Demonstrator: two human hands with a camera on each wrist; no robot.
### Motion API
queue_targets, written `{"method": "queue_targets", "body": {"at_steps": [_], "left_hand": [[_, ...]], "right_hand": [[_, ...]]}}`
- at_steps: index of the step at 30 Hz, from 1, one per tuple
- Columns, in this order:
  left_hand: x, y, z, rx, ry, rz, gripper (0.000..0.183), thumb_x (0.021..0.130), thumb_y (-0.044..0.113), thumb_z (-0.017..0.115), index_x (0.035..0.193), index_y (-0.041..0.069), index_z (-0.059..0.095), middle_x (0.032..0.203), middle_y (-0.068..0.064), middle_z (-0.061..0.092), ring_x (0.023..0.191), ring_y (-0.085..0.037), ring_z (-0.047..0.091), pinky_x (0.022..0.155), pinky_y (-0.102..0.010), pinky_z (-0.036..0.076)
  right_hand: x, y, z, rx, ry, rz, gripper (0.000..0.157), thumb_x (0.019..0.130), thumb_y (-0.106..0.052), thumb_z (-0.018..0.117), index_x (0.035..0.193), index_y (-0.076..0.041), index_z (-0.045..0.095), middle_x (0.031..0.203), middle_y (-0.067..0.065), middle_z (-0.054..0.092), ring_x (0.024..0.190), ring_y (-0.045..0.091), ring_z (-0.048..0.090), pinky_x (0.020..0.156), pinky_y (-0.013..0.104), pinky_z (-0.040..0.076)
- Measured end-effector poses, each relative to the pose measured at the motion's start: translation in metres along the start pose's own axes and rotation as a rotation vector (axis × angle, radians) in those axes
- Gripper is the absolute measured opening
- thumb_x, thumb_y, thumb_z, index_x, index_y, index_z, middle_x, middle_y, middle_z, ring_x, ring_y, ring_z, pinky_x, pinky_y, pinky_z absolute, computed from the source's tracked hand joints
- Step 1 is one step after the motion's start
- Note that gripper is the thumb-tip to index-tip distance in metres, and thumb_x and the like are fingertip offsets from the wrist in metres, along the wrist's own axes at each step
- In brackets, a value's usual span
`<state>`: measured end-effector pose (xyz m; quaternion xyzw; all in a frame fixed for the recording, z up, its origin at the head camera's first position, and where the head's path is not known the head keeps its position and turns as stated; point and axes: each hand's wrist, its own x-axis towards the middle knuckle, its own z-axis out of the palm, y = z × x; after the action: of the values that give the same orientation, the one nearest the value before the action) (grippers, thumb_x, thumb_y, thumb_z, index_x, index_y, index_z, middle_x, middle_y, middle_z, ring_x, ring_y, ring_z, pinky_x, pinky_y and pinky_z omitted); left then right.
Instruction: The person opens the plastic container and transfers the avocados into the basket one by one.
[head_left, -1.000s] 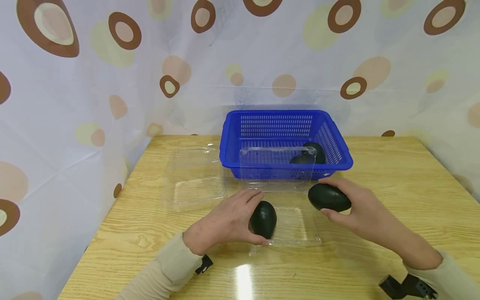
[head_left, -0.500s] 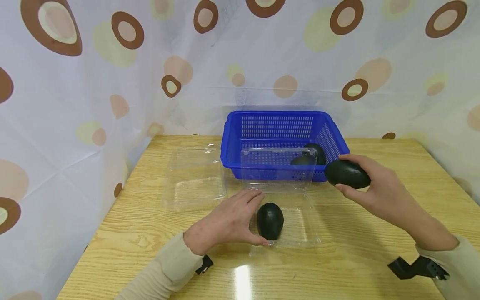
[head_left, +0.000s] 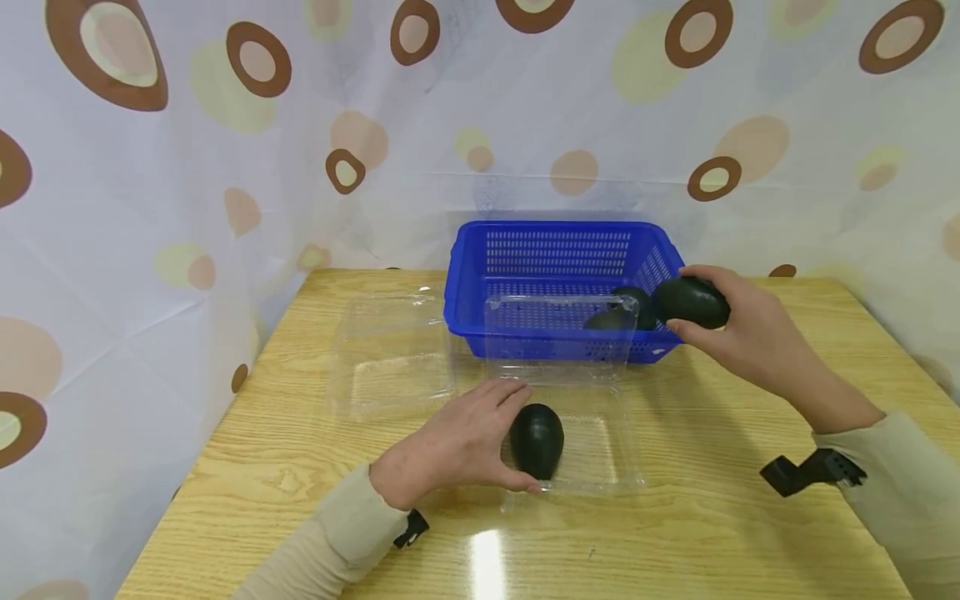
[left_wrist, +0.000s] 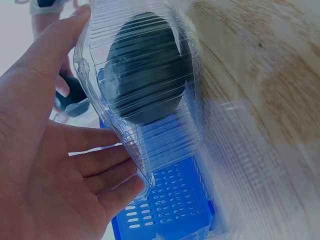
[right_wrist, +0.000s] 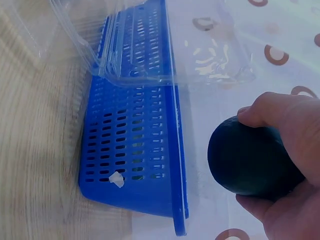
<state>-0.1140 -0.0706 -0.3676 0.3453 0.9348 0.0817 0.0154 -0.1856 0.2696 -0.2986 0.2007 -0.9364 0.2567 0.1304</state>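
**Right hand (head_left: 750,327) and its held fruit (head_left: 692,302) have moved away from the box (head_left: 596,446) to the far right, at the basket's (head_left: 558,226) right end**

A second ago the held fruit was just right of the box; now, in the head view, it overlaps the basket's right rim. The right wrist view shows a gap between fruit and rim. The right hand grasps this dark green oval between thumb and fingers, its tip pointing left.

The left hand (head_left: 468,437) has stayed in place, gripping the box's left end, thumb at the near edge and fingers toward the far one. Inside, at the left, lies a boxed fruit (head_left: 537,440), now slightly farther right than in the earliest frame. The box's lid (head_left: 551,368) is raised on its far side, in front of the basket.

Two more fruits (head_left: 636,305) lie in the basket's right part, partly seen through the lid. A second clear box (head_left: 397,379) sits open to the left, on the wooden table (head_left: 300,442). A white scrap (right_wrist: 117,179) is on the basket's near side. Spotted cloth (head_left: 525,108) hangs behind.
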Motion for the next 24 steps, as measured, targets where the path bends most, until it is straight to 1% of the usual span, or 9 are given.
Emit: {"method": "queue_targets", "body": {"at_steps": [4,6,10,12,15,19,22,24], "left_hand": [[0.0,0.0,0.0,-0.001,0.009,0.01,0.114,0.07,0.075,0.072,0.152,0.005,0.037,0.156,-0.011,0.04,0.145,-0.025,0.037,0.119,-0.037,0.036],[0.0,-0.001,0.0,0.0,0.007,0.012,0.114,0.07,0.075,0.072,0.152,0.005,0.036,0.156,-0.011,0.04,0.145,-0.025,0.037,0.119,-0.037,0.036],[0.0,0.0,0.0,0.001,-0.001,0.008,0.114,0.07,0.076,0.071,0.153,0.005,0.035,0.157,-0.011,0.039,0.146,-0.025,0.037,0.12,-0.037,0.035],[0.001,0.0,0.0,0.0,-0.005,0.004,0.114,0.071,0.076,0.07,0.153,0.005,0.035,0.157,-0.011,0.038,0.146,-0.025,0.036,0.12,-0.037,0.034],[0.001,0.0,0.0,-0.003,-0.006,0.001,0.114,0.071,0.076,0.07,0.153,0.005,0.034,0.158,-0.012,0.038,0.147,-0.025,0.035,0.12,-0.037,0.034],[0.001,-0.001,0.002,0.006,-0.006,0.0,0.115,0.071,0.076,0.07,0.153,0.005,0.034,0.158,-0.012,0.038,0.147,-0.025,0.035,0.121,-0.037,0.033],[0.001,-0.001,0.003,0.017,0.0,0.007,0.115,0.071,0.077,0.069,0.153,0.004,0.035,0.157,-0.012,0.038,0.146,-0.025,0.036,0.121,-0.036,0.034],[0.001,-0.001,0.003,0.023,0.003,0.009,0.115,0.07,0.077,0.069,0.152,0.004,0.035,0.157,-0.012,0.039,0.146,-0.025,0.037,0.12,-0.036,0.034]], "right_hand": [[0.015,0.005,0.004,0.015,-0.062,0.045,0.068,0.091,-0.033,0.071,0.147,-0.007,0.042,0.134,0.026,0.054,0.098,0.04,0.061,0.066,0.044,0.05],[0.021,0.006,0.007,0.023,-0.089,0.061,0.069,0.091,-0.034,0.07,0.148,-0.007,0.041,0.135,0.026,0.053,0.1,0.04,0.06,0.07,0.047,0.051],[0.032,0.007,0.013,0.036,-0.123,0.061,0.068,0.092,-0.034,0.069,0.148,-0.008,0.04,0.136,0.026,0.052,0.105,0.042,0.059,0.075,0.053,0.053],[0.037,0.007,0.016,0.04,-0.132,0.054,0.067,0.092,-0.034,0.069,0.147,-0.008,0.041,0.135,0.026,0.052,0.104,0.042,0.06,0.075,0.052,0.053],[0.046,0.007,0.022,0.05,-0.149,0.042,0.066,0.093,-0.031,0.069,0.147,-0.008,0.04,0.135,0.026,0.052,0.102,0.041,0.061,0.073,0.049,0.054],[0.055,0.008,0.03,0.074,-0.182,0.039,0.062,0.094,-0.023,0.066,0.148,-0.007,0.038,0.135,0.028,0.051,0.101,0.041,0.06,0.07,0.045,0.054],[0.061,0.008,0.037,0.086,-0.202,0.036,0.061,0.096,-0.019,0.063,0.149,-0.007,0.037,0.139,0.028,0.048,0.107,0.043,0.058,0.076,0.05,0.054],[0.065,0.008,0.041,0.084,-0.212,0.029,0.061,0.097,-0.018,0.062,0.15,-0.005,0.035,0.142,0.028,0.045,0.113,0.044,0.055,0.083,0.055,0.053]]}}
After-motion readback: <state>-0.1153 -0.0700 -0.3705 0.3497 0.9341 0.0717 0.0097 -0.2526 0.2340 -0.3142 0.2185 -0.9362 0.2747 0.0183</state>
